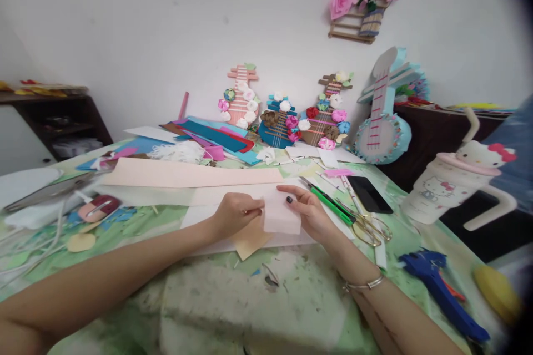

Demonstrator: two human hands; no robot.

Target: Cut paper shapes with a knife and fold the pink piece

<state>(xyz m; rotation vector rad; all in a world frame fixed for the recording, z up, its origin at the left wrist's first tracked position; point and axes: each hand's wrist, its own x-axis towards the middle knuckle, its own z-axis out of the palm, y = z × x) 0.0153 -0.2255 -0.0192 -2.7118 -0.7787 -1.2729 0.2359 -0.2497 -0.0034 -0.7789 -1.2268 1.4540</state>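
Note:
My right hand is closed on the right side of a small pale pink sheet of paper, thumb on top. At the sheet's left edge is my left hand, its fingers pinched together; what is between them is too small to make out. A tan piece of paper lies just under and left of the pink sheet. Beneath both is a larger white sheet. Behind the hands a long pale pink paper strip stretches across the table.
Right of my hands lie a green cutter, gold scissors, a black phone and a blue glue gun. A white cup stands at the far right. Paper instruments with flowers lean on the wall. A cable lies left.

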